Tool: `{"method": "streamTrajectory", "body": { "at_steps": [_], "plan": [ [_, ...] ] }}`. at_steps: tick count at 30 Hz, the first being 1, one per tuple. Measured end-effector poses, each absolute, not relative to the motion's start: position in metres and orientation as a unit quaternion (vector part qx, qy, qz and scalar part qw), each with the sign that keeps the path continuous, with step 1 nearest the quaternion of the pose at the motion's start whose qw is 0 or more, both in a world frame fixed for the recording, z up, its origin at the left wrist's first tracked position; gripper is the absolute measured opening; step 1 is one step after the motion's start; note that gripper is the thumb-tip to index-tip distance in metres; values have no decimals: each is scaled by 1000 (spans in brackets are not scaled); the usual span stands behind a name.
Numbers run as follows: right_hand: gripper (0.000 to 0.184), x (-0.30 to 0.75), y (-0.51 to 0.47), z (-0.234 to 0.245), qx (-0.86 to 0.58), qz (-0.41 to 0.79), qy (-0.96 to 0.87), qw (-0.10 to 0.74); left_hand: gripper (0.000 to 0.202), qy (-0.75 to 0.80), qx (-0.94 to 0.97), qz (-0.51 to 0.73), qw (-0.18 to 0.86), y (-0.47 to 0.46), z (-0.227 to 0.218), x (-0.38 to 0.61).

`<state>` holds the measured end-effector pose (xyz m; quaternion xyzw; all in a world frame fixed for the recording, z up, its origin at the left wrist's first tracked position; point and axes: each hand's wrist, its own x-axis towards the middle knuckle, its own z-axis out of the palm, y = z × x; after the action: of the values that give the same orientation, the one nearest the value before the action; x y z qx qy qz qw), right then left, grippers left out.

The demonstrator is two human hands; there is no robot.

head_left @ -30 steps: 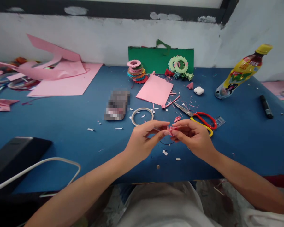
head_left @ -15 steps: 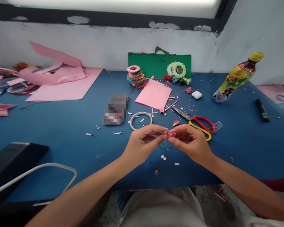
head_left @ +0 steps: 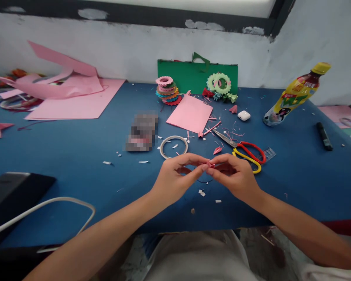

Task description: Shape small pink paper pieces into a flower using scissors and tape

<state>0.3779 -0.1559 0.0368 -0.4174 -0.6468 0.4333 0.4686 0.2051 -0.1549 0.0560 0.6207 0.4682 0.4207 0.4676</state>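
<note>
Between my fingertips is a small folded pink paper piece [head_left: 211, 165], mostly hidden by the fingers. My left hand [head_left: 177, 177] pinches it from the left, thumb and forefinger closed. My right hand [head_left: 236, 175] pinches it from the right in the same way. Just beyond the hands lie a roll of tape [head_left: 161, 147] and another small pink folded paper [head_left: 218, 150]. Scissors [head_left: 236, 146] with one red and one yellow handle rest partly open beyond my right hand. A thin dark loop lies on the table below the fingers.
A pink paper square [head_left: 190, 114] lies among scraps on the blue table [head_left: 84, 156]. Behind it are stacked paper rings [head_left: 167, 91] and a green card [head_left: 183, 76]. A bottle [head_left: 295, 95] and marker [head_left: 324, 136] stand or lie right; a white cable [head_left: 55, 200] crosses at left.
My fingertips have drawn closer together over the pink paper piece, so less of it shows. The view has shifted slightly; the things on the table keep their places.
</note>
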Motion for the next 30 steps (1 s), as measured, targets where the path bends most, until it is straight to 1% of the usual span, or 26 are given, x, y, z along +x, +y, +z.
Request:
{"method": "streamTrajectory", "body": {
  "at_steps": [3,7,14,17,25,28,30],
  "plan": [
    [18,379,-154,35,-405,473,-619,478,19,465,622,411,478,-155,55,204],
    [21,380,-152,33,-390,512,-597,480,18,463,631,413,465,-155,52,202],
    [19,380,-152,32,-386,520,-592,480,18,456,646,415,450,-155,52,203],
    [19,380,-151,32,-389,503,-603,482,18,455,653,420,436,-156,53,204],
    [16,381,-154,34,-427,392,-673,460,18,429,669,432,427,-156,48,205],
    [14,382,-154,35,-428,382,-681,456,15,415,683,439,411,-155,47,205],
    [15,383,-155,36,-424,390,-676,459,16,422,666,442,429,-154,47,205]
  ]
}}
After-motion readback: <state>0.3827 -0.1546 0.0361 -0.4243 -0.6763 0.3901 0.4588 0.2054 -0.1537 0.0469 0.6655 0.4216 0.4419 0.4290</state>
